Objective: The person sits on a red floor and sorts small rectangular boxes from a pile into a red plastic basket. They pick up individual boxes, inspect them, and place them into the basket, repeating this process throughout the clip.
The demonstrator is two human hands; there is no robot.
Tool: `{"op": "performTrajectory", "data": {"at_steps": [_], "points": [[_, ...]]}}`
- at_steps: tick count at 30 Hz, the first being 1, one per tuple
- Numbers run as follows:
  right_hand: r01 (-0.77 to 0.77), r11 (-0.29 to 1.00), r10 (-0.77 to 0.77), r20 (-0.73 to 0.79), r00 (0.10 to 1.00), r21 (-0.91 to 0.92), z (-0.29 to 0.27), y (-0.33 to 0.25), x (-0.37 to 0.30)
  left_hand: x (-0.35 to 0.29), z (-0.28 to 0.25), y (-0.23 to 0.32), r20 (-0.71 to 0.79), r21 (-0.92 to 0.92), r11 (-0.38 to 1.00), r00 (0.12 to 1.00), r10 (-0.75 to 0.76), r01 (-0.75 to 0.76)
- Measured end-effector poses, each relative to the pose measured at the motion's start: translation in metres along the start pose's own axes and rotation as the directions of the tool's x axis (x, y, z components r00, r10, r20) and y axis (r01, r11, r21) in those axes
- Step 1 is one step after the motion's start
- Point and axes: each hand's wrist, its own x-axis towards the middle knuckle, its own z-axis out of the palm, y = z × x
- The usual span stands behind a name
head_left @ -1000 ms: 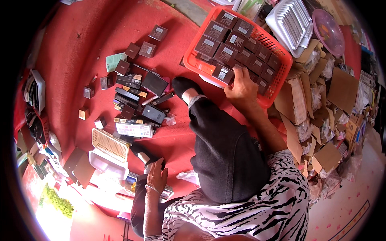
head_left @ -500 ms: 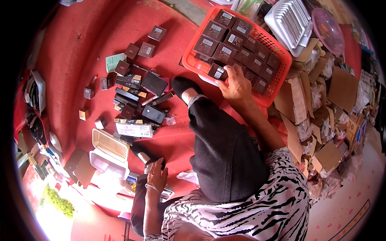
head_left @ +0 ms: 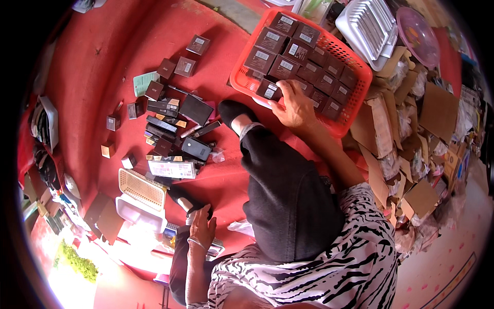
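Observation:
My right hand (head_left: 294,105) is at the near left side of an orange-red plastic basket (head_left: 354,121). Its thumb and fingers grip a small dark brown box (head_left: 268,89), which has a white label on top. Rows of similar brown boxes (head_left: 283,68) sit in the basket, larger ones on the left and smaller ones on the right. My left hand (head_left: 202,229) rests on my lower leg near the ankle, its fingers loosely stretched out and holding nothing.
Loose dark boxes and phone-like items (head_left: 195,109) lie in a pile on the red floor covering (head_left: 149,31). Below them are a beige woven basket (head_left: 141,186) and a white tray (head_left: 139,213). Torn cardboard (head_left: 437,116) heaps up on the right, near a silver rack (head_left: 366,31).
My right hand has shifted slightly left with the small brown box, toward the basket's left edge. My left hand stays on my leg. The view has shifted a little.

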Motion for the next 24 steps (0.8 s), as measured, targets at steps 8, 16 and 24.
{"op": "performTrajectory", "data": {"at_steps": [8,16,24], "points": [[0.072,0.977,-0.090,-0.084,0.992,-0.201,0.003,-0.006,-0.004,-0.001,0.004,-0.010,0.002,0.030,1.000,1.000,0.002,-0.002],[0.084,0.954,-0.125,-0.124,0.984,-0.289,0.007,0.005,-0.005,0.001,0.001,-0.007,0.015,0.052,0.998,0.999,-0.039,0.038],[0.067,0.954,-0.115,-0.151,0.982,-0.292,0.003,0.004,-0.003,0.000,0.006,-0.010,0.056,0.124,0.990,0.996,-0.072,0.065]]}}
